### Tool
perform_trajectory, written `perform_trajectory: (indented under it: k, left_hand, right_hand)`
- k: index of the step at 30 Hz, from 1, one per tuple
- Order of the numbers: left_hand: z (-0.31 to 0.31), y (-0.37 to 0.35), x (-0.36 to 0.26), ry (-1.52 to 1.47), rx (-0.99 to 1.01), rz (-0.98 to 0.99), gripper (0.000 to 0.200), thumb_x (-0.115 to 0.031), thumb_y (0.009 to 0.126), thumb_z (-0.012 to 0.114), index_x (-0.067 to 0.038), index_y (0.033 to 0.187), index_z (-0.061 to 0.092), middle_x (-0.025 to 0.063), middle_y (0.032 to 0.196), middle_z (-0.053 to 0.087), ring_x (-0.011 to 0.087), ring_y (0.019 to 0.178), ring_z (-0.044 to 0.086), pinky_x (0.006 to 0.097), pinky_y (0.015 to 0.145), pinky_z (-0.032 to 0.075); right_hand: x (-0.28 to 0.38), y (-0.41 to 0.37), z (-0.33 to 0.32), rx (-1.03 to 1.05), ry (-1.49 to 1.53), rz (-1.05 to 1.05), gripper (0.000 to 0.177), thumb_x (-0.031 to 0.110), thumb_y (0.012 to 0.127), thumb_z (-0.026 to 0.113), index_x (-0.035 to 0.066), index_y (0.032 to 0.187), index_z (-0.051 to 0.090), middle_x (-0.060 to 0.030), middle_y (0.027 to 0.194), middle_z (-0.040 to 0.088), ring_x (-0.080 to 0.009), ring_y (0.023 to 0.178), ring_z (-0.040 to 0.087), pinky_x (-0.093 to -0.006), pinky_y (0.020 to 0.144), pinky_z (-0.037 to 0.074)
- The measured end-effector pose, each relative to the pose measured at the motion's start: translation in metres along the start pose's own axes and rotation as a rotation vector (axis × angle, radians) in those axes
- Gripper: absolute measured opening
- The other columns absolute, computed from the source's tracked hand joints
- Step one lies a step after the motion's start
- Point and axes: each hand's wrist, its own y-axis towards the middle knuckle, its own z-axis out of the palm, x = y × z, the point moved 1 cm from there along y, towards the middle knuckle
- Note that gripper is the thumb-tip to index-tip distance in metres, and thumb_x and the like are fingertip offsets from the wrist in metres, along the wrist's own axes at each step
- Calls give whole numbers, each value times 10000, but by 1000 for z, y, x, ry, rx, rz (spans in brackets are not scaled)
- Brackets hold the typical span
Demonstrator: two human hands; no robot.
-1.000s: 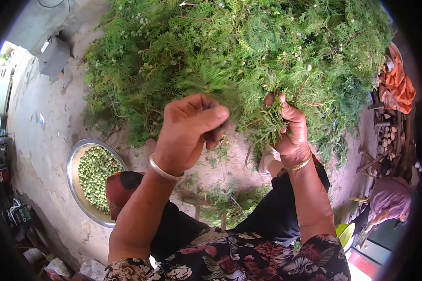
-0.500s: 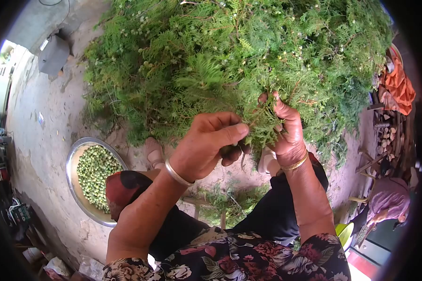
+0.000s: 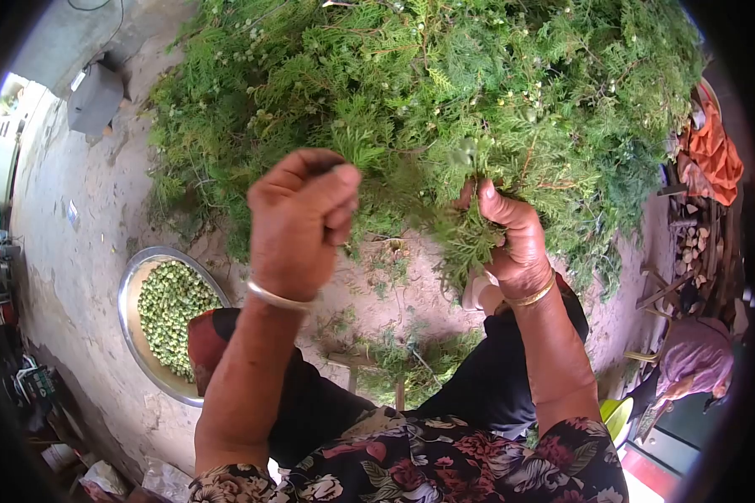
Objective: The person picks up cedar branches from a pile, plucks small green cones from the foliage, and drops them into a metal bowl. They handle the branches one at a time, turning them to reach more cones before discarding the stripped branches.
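My right hand grips a leafy green conifer sprig between thumb and fingers, and its lower leaves hang beside the palm. Raised apart from it on the left is my left hand, its fingers curled in and the thumb laid over them; whatever it may hold is hidden. A large heap of cut conifer branches spreads beyond both hands, dotted with small pale green cones. Down to the left, a metal basin contains many picked green cones.
Scattered green clippings lie on the ground between my legs. A grey box-like object stands near the wall at upper left. To the right are an orange cloth, stacked firewood and a purple cloth.
My left hand has pulled away from the sprig, moving left and slightly up with fingers curled. My right hand stays in nearly the same place, still holding the sprig.
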Motion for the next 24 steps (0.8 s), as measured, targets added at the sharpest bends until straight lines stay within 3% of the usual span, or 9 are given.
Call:
perform_trajectory:
  k: [2, 7, 9, 12, 14, 17, 20, 24]
  left_hand:
    - [-6, 4, -16, -236, 219, -9, 126, -57, 864, 570, 2, 974, 559, 58, 673, 542, 58, 485, 429, 191, 392, 313]
    - [2, -8, -9, -135, 283, -145, 245, -217, 917, 507, 10, 973, 580, 137, 708, 586, 105, 492, 462, 233, 407, 356]
    - [7, -12, -1, -131, 269, -175, 239, -213, 909, 518, 10, 962, 586, 143, 717, 595, 107, 495, 470, 226, 416, 362]
    - [6, -12, 9, -110, 278, -198, 199, -179, 882, 569, 9, 941, 599, 146, 746, 615, 114, 528, 505, 211, 433, 376]
    - [10, -13, 12, 79, 275, -107, 184, -147, 863, 608, 15, 949, 596, 137, 767, 623, 109, 550, 517, 203, 438, 374]
    - [21, -18, 8, 110, 264, -178, 176, -103, 847, 622, 32, 956, 591, 127, 754, 625, 101, 549, 516, 196, 442, 364]
    - [23, -19, 20, -154, 314, -257, 171, -71, 840, 614, 47, 959, 586, 120, 723, 621, 97, 528, 508, 190, 444, 352]
    - [20, -16, 21, -52, 447, -214, 171, -48, 832, 615, 48, 969, 581, 114, 713, 618, 99, 535, 514, 195, 442, 348]
  right_hand:
    - [4, -3, 0, -40, -49, -10, 331, 331, 782, 712, 36, 891, 607, -45, 816, 575, -196, 792, 551, -347, 758, 437]
    - [3, 1, -1, 7, 45, 20, 337, 341, 785, 699, 44, 872, 565, -44, 787, 553, -215, 759, 560, -362, 721, 452]
    - [3, 7, -10, 50, 153, -18, 311, 299, 792, 681, 37, 892, 546, -46, 772, 548, -216, 714, 574, -369, 628, 484]
    - [7, 9, -8, 43, 145, -55, 298, 281, 790, 673, 33, 893, 544, -42, 761, 552, -208, 695, 578, -367, 600, 497]
    - [11, 5, -1, 34, 146, -39, 291, 268, 788, 678, 34, 900, 546, -35, 755, 556, -205, 692, 579, -362, 620, 497]
    - [11, 0, 10, -92, 191, -14, 300, 283, 800, 678, 34, 910, 554, -28, 754, 561, -197, 685, 573, -340, 618, 484]
    - [10, 0, 11, 11, 129, -13, 320, 319, 810, 678, 34, 906, 569, -35, 772, 572, -194, 682, 566, -332, 619, 470]
    - [12, -1, 12, 4, 85, 10, 341, 357, 814, 673, 35, 889, 587, -48, 796, 585, -192, 708, 562, -333, 662, 461]
